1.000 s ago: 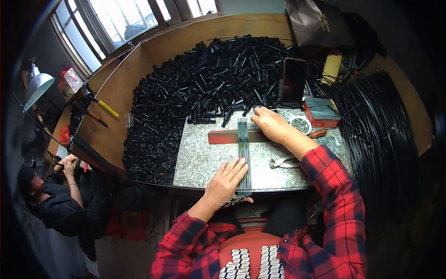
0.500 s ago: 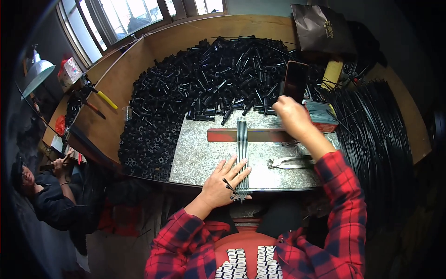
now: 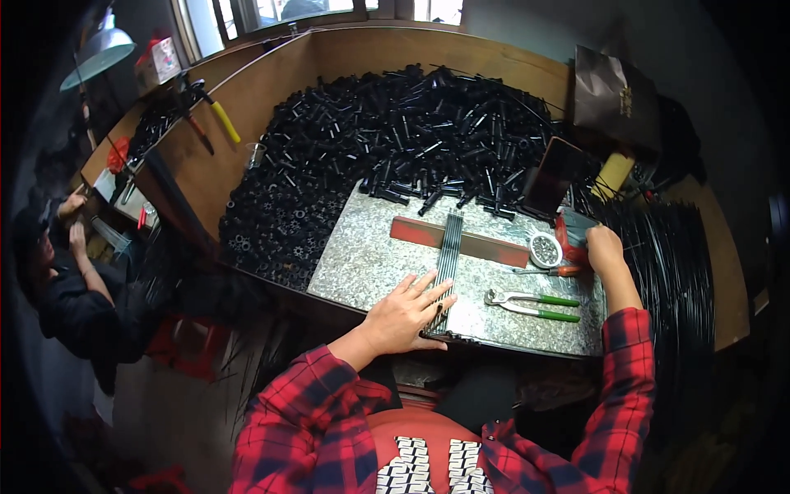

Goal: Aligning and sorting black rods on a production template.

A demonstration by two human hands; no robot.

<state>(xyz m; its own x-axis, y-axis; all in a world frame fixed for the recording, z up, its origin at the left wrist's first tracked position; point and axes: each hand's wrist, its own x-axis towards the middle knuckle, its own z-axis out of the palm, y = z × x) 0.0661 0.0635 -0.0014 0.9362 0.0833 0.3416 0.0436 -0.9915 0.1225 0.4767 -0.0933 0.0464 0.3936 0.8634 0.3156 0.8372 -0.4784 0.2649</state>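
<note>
My left hand point(image 3: 403, 314) lies palm down, fingers stretched out over the near end of a row of thin metal rods point(image 3: 451, 247). Side by side, the rods cross a worn red bar point(image 3: 415, 230) on a speckled metal plate point(image 3: 354, 255). My right hand point(image 3: 606, 249) is at the plate's right edge, by a red box point(image 3: 573, 235) of thin dark strips. Its fingers are curled, and what they hold, if anything, is hidden. Nearby are a small white cup point(image 3: 545, 250) of tiny pieces, a red-handled screwdriver point(image 3: 559, 271) and green-handled pincers point(image 3: 535, 306).
A large heap of black tubular parts point(image 3: 411, 123) fills the bench behind the plate. Small toothed rings point(image 3: 280, 235) lie to the left, long black rods point(image 3: 675, 272) to the right. A phone point(image 3: 555, 177) stands behind the box. A co-worker point(image 3: 74, 288) sits at far left.
My right hand has moved from in front of the phone, rightward and nearer, to beside the red box. The cup and the pincers' handles now show. The whole view has shifted.
</note>
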